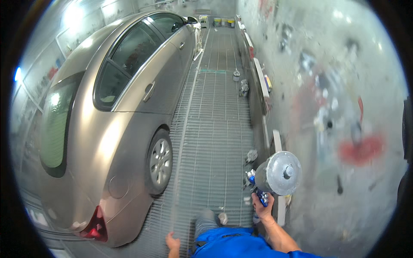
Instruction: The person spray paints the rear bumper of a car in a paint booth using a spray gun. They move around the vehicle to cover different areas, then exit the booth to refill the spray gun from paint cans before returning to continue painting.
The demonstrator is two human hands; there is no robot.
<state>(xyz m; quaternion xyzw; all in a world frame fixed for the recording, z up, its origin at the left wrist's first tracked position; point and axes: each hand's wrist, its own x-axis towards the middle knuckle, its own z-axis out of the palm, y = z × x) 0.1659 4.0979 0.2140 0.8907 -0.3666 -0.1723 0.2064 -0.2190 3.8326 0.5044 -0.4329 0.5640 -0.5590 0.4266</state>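
My right hand [266, 209] is wrapped round the blue handle of a paint spray gun [261, 196], held out in front of me near the right wall. A large translucent grey cup with a round lid [284, 173] sits on top of the gun and hides part of its body. My left hand [173, 243] hangs low at my left side, holding nothing, its fingers loosely apart. To its left stands a bronze-beige car [142, 124], whose rear wheel [160, 161] and red tail light [95, 225] face my side. Neither hand touches the car.
Slatted metal grating [215, 103] covers the floor between car and wall. Several spray guns, one of them a wrapped-looking gun [244, 87], hang along the low ledge [261, 77]. The right wall [327, 107] is paint-stained. Cans [224, 23] stand at the far end.
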